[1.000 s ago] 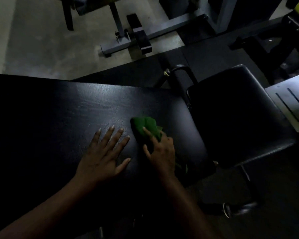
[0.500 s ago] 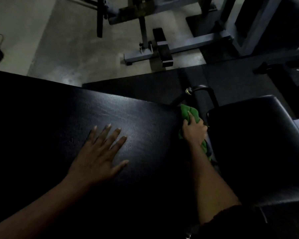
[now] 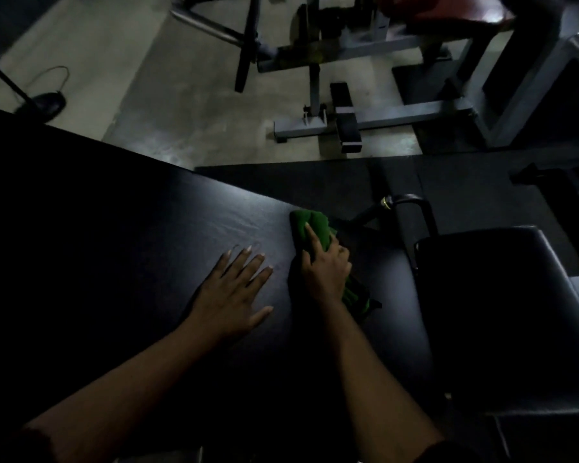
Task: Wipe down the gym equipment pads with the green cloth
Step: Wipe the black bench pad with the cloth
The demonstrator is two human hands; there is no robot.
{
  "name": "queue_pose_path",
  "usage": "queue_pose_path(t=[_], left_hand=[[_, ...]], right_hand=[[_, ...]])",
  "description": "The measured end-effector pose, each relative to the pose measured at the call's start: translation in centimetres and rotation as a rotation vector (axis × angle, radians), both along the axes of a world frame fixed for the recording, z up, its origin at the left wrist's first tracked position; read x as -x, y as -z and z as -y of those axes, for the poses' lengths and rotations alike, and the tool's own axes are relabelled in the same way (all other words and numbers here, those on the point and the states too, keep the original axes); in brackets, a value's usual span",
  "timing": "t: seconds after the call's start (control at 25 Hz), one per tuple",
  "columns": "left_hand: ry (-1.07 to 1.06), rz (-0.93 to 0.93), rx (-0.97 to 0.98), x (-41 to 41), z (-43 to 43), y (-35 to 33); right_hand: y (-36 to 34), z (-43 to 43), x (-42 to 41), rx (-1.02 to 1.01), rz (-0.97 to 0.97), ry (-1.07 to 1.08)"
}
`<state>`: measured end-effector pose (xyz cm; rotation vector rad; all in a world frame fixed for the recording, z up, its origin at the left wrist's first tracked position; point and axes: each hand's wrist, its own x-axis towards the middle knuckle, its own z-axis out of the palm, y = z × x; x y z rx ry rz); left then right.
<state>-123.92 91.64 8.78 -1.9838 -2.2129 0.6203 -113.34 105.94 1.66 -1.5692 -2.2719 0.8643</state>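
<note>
A long black bench pad point(image 3: 131, 248) fills the left and middle of the head view. My left hand point(image 3: 234, 292) lies flat on it with fingers spread. Just to its right, my right hand point(image 3: 325, 269) presses the bunched green cloth point(image 3: 310, 225) onto the pad near its far right corner. Part of the cloth trails out below my right palm. A second black seat pad point(image 3: 502, 315) sits to the right, separated by a narrow gap.
A curved black metal handle point(image 3: 405, 202) rises between the two pads. Grey machine frames point(image 3: 375, 118) stand on the concrete floor beyond. Dark rubber matting point(image 3: 465, 182) lies past the pads. A dark round object with a wire loop point(image 3: 46, 103) rests at far left.
My right hand has slid the green cloth leftward from the pad's right edge by the handle back onto the pad surface, closer to my left hand. The left hand stays flat.
</note>
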Motion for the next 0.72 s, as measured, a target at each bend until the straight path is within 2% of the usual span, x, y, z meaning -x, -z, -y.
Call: queue_pose_path(t=[0.16, 0.32, 0.48, 0.6, 0.64, 0.72], left_hand=[[-0.096, 0.010, -0.070, 2.2, 6.4, -3.6], [-0.210, -0.019, -0.062, 3.0, 12.9, -7.6], [-0.258, -0.006, -0.060, 2.1, 16.0, -8.9], [-0.257, -0.022, -0.124, 1.4, 17.3, -8.5], [-0.247, -0.045, -0.158, 1.3, 17.5, -8.3], [-0.210, -0.107, -0.224, 1.1, 17.3, -8.1]], right_hand=[[-2.6, 5.9, 0.0, 0.014, -0.009, -0.137], [-5.7, 13.4, -0.7, -0.101, -0.069, -0.184], [-8.1, 20.3, -1.9, -0.089, -0.101, -0.263], [-7.9, 21.0, -3.3, -0.164, -0.150, -0.413], [-7.3, 19.8, -4.1, -0.146, -0.182, -0.379], [-5.3, 16.3, -5.3, -0.018, -0.229, -0.092]])
